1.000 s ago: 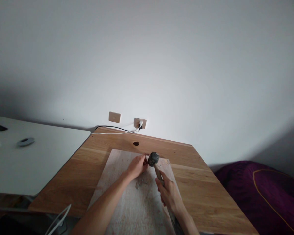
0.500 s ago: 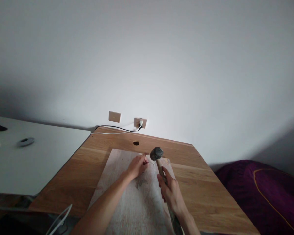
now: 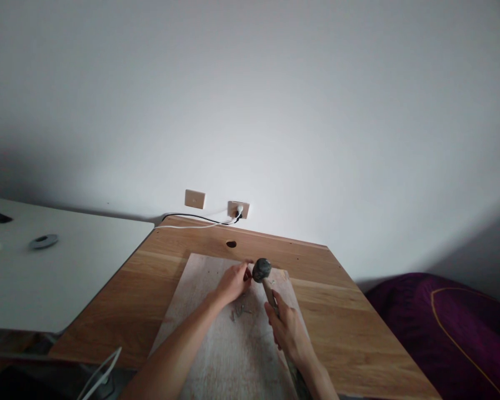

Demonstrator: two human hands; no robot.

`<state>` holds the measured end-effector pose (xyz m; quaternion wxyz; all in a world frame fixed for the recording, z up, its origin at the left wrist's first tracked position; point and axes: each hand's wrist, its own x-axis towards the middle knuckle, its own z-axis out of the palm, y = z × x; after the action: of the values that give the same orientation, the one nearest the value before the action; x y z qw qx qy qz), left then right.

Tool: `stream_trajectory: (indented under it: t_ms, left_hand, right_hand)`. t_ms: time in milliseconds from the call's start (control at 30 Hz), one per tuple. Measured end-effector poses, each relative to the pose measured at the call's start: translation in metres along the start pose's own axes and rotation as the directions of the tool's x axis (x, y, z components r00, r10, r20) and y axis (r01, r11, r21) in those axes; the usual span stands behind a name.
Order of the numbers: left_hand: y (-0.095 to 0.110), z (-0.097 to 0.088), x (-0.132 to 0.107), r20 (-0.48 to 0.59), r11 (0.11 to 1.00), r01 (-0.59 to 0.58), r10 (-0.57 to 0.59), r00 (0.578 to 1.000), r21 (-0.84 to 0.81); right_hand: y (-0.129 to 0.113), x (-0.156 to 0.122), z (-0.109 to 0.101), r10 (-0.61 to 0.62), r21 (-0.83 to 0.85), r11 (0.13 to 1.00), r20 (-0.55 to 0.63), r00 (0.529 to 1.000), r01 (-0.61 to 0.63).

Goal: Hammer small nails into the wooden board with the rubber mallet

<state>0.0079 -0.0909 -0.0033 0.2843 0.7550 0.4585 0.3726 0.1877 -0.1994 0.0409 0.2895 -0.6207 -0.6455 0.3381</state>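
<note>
A pale worn board [image 3: 216, 355] lies on a wooden desk [image 3: 341, 328]. My right hand [image 3: 289, 329] is closed round the wooden handle of a hammer [image 3: 261, 270], whose dark head is down near the board's far edge. My left hand [image 3: 233, 282] rests on the board just left of the hammer head, fingertips pinched together on something too small to make out. Several loose nails [image 3: 240, 310] lie on the board between my two hands.
A white table [image 3: 66, 266] with a grey ring [image 3: 44, 241] stands to the left. A wall socket [image 3: 238, 209] with plugged cables sits behind the desk, near a cable hole [image 3: 231, 244]. A purple cushion [image 3: 441, 328] lies at the right. A white cable [image 3: 102, 373] loops at lower left.
The hammer head rose and shifted right half a second ago, and has now come back down next to my left fingertips. My left hand stayed in place.
</note>
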Motion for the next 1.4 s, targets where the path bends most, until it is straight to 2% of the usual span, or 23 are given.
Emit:
stream_trajectory:
  t_ms: [267,500,700,933,1200,1400]
  left_hand:
    - [0.000,-0.001,0.000,0.004,1.000,-0.009,0.009,1.000,0.004]
    - [0.004,-0.002,0.000,0.008,1.000,0.002,-0.002,1.000,0.001]
    - [0.002,-0.002,0.000,-0.005,0.999,-0.033,0.033,0.999,0.007]
    - [0.006,-0.003,0.000,-0.009,0.999,-0.023,0.023,1.000,0.028]
    - [-0.004,0.002,0.002,-0.010,0.999,-0.033,0.033,0.999,-0.002]
    - [0.001,0.000,0.001,-0.032,0.999,-0.039,0.040,0.999,0.011]
  right_hand:
    - [-0.005,0.000,-0.003,0.003,0.038,0.999,0.011,1.000,-0.003]
    - [-0.023,-0.005,-0.004,-0.014,0.086,0.996,-0.070,0.997,0.020]
    - [-0.014,-0.001,-0.002,0.001,-0.025,1.000,-0.003,1.000,-0.001]
    - [-0.011,-0.001,-0.001,0.002,-0.074,0.997,0.003,1.000,-0.002]
    - [-0.009,-0.001,-0.002,0.019,-0.018,1.000,0.018,1.000,-0.019]
    - [-0.014,-0.005,-0.004,0.008,0.048,0.999,-0.001,1.000,-0.008]
